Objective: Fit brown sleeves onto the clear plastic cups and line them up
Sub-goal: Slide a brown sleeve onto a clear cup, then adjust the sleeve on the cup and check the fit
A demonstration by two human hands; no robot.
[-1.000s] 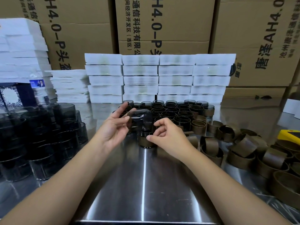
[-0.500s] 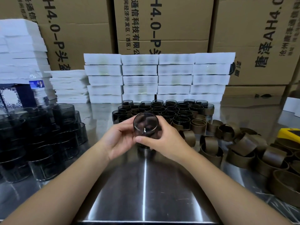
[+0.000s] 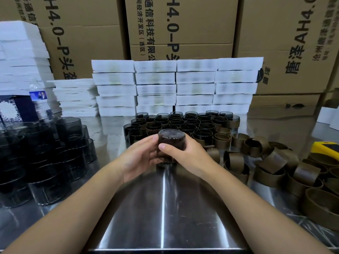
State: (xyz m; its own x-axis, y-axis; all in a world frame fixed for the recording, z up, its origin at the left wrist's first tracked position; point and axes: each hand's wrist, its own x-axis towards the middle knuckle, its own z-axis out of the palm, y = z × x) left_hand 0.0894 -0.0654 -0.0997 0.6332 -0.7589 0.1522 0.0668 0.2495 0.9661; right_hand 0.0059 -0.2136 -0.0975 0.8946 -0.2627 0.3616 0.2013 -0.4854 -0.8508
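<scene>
Both hands hold one dark clear cup [image 3: 171, 138] upside down, flat base up, at the table's middle. My left hand [image 3: 139, 158] wraps its left side; my right hand [image 3: 185, 154] grips its right side with the thumb across the front. Whether a brown sleeve sits on it is hidden by the fingers. Behind it stand rows of sleeved cups [image 3: 185, 123]. Bare clear cups [image 3: 47, 158] are piled at the left. Loose brown sleeves [image 3: 271, 162] lie heaped at the right.
The steel table [image 3: 165, 213] stretches toward me. White flat boxes [image 3: 176, 88] are stacked behind the cups, cardboard cartons [image 3: 179, 28] behind those. A water bottle [image 3: 39, 99] stands at the far left. A yellow object [image 3: 326, 148] lies at the right edge.
The cup was tipped over a sleeve standing on the table, then swung with its opening toward me. Now it is base up and both hands have closed round it.
</scene>
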